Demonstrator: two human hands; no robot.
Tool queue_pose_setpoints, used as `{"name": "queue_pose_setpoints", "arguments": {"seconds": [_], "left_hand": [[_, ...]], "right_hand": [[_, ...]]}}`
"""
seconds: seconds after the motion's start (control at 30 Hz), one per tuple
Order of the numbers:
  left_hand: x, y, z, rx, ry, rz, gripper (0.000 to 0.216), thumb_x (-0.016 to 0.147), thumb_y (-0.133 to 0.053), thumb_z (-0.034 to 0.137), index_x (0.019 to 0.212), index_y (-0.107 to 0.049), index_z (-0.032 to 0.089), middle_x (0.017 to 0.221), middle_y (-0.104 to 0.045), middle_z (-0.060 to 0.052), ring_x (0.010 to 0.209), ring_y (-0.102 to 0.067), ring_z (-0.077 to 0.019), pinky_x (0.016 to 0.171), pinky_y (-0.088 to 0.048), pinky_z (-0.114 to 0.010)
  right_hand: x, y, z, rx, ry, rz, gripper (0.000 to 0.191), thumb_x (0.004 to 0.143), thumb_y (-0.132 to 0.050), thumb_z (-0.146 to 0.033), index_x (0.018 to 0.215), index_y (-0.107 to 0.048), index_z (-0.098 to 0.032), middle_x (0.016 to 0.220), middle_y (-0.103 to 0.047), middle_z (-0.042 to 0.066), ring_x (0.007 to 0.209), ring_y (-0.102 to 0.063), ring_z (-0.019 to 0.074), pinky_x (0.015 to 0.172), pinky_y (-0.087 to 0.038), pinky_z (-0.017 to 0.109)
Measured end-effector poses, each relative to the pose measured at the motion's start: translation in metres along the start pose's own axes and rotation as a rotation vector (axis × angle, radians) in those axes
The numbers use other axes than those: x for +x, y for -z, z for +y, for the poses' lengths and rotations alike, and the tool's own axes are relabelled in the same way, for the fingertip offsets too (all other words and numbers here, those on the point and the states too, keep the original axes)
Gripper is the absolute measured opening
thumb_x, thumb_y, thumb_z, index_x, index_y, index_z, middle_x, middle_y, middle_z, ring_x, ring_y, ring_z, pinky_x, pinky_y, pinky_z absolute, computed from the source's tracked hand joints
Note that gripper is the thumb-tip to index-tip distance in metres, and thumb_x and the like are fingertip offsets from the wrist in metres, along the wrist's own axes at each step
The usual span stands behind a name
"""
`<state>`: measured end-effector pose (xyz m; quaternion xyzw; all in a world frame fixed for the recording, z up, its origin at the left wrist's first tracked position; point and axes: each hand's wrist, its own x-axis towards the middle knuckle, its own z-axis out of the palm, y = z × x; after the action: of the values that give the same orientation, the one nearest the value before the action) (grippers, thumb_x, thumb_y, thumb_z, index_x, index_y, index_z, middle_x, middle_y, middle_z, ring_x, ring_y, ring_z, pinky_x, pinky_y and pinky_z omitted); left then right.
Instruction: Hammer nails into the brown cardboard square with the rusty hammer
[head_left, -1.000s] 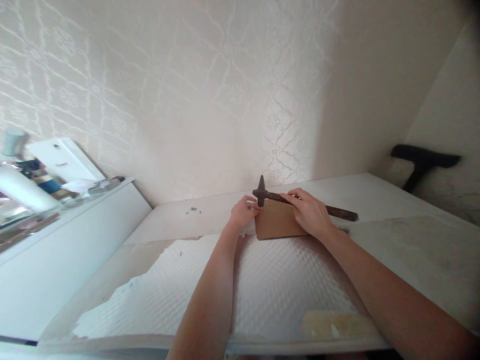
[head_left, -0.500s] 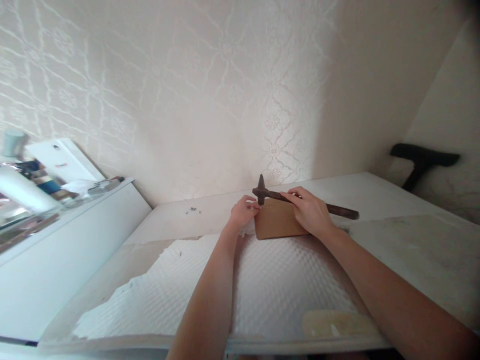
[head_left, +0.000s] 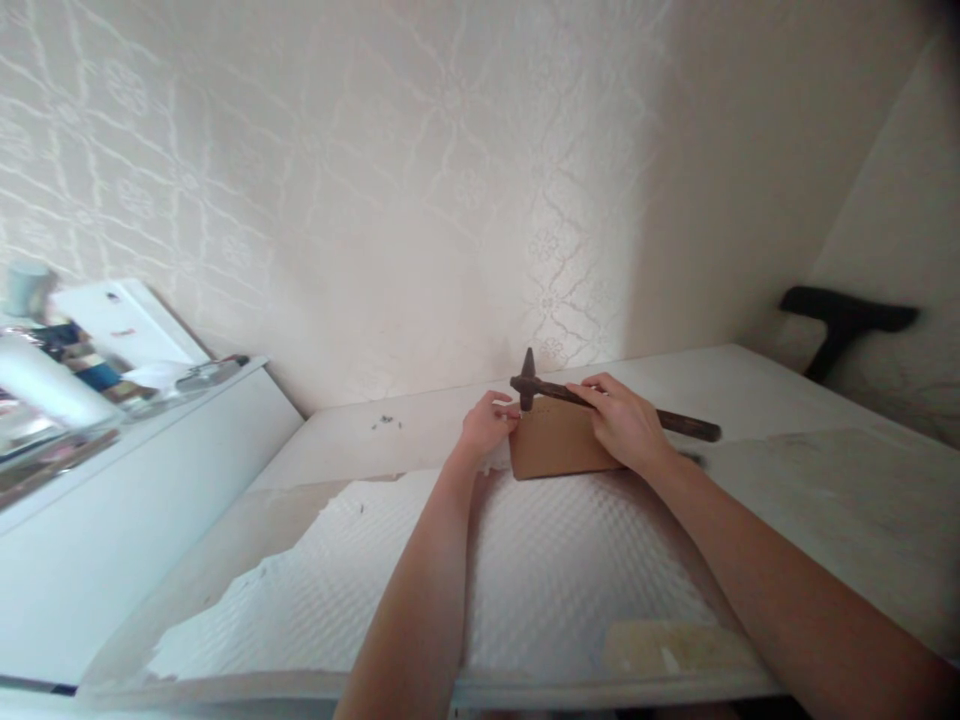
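Note:
My right hand (head_left: 626, 420) is wrapped round the dark handle of a hammer (head_left: 551, 390). The hammer's head stands above the far left corner of a thin brown board (head_left: 562, 445), with its pointed end up. A row of small dark dots runs along the board's far edge. At that same corner, just under the hammer's head, the fingers of my left hand (head_left: 487, 422) are pinched together. What they hold is too small to make out. The board lies on a white quilted sheet (head_left: 585, 560).
Several small nails (head_left: 387, 420) lie on the white table top (head_left: 337, 440) to the left. A cabinet (head_left: 172, 500) with a white box (head_left: 127, 320) and clutter stands at the left. At the right is a black T-shaped object (head_left: 847, 320). The patterned wall (head_left: 420, 250) rises behind.
The hammer's head has shifted slightly to the right, along with my right hand. My left hand and the board have stayed in place.

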<state>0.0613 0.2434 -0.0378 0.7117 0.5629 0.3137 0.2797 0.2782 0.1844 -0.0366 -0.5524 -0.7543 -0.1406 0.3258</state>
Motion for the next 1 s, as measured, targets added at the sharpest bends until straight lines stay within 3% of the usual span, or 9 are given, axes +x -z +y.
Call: {"name": "queue_pose_setpoints", "arguments": {"seconds": [0.23, 0.4, 0.53, 0.7, 0.87, 1.0], "left_hand": [[0.003, -0.001, -0.003, 0.056, -0.007, 0.021, 0.037, 0.072, -0.063, 0.009, 0.106, -0.055, 0.02, 0.102, -0.07, -0.003, 0.093, -0.063, -0.0158, 0.085, -0.049, -0.031], [0.004, -0.002, -0.006, 0.071, -0.011, 0.022, 0.037, 0.071, -0.063, 0.01, 0.106, -0.055, 0.02, 0.103, -0.07, -0.003, 0.093, -0.062, -0.0158, 0.084, -0.048, -0.029], [0.005, -0.002, -0.008, 0.065, -0.017, 0.023, 0.037, 0.071, -0.063, 0.01, 0.106, -0.055, 0.019, 0.104, -0.069, -0.004, 0.093, -0.062, -0.0164, 0.084, -0.048, -0.03], [0.004, -0.003, -0.009, 0.069, -0.015, 0.029, 0.035, 0.071, -0.063, 0.011, 0.105, -0.056, 0.019, 0.103, -0.069, -0.004, 0.094, -0.062, -0.0166, 0.085, -0.048, -0.031], [0.003, -0.002, -0.006, 0.08, -0.021, 0.031, 0.033, 0.071, -0.062, 0.011, 0.102, -0.057, 0.02, 0.104, -0.069, -0.003, 0.095, -0.062, -0.016, 0.086, -0.048, -0.029], [0.003, -0.002, -0.006, 0.108, -0.019, 0.032, 0.029, 0.071, -0.063, 0.011, 0.099, -0.059, 0.019, 0.107, -0.067, -0.004, 0.097, -0.061, -0.016, 0.087, -0.047, -0.028]], "right_hand": [[0.005, 0.007, 0.009, -0.055, -0.295, -0.012, 0.04, 0.083, -0.048, -0.01, 0.121, -0.06, -0.015, 0.105, -0.067, 0.011, 0.096, -0.061, 0.0251, 0.082, -0.047, 0.035], [0.003, 0.014, 0.023, -0.105, -0.616, -0.063, 0.039, 0.083, -0.052, -0.016, 0.122, -0.058, -0.017, 0.093, -0.07, 0.011, 0.09, -0.064, 0.0269, 0.079, -0.045, 0.037], [0.0, 0.014, 0.034, -0.115, -0.75, -0.088, 0.037, 0.082, -0.054, -0.018, 0.118, -0.06, -0.018, 0.089, -0.071, 0.012, 0.087, -0.064, 0.0271, 0.076, -0.045, 0.036], [-0.002, 0.008, 0.04, -0.14, -0.776, -0.104, 0.034, 0.079, -0.054, -0.017, 0.112, -0.064, -0.018, 0.086, -0.069, 0.012, 0.083, -0.063, 0.0263, 0.071, -0.043, 0.034], [-0.005, 0.006, 0.037, -0.169, -0.692, -0.137, 0.028, 0.082, -0.05, -0.017, 0.104, -0.067, -0.019, 0.086, -0.068, 0.013, 0.087, -0.061, 0.0274, 0.069, -0.043, 0.033], [-0.004, 0.006, 0.029, -0.207, -0.611, -0.106, 0.029, 0.084, -0.049, -0.018, 0.108, -0.066, -0.016, 0.098, -0.067, 0.016, 0.096, -0.057, 0.0327, 0.072, -0.043, 0.04]]}}
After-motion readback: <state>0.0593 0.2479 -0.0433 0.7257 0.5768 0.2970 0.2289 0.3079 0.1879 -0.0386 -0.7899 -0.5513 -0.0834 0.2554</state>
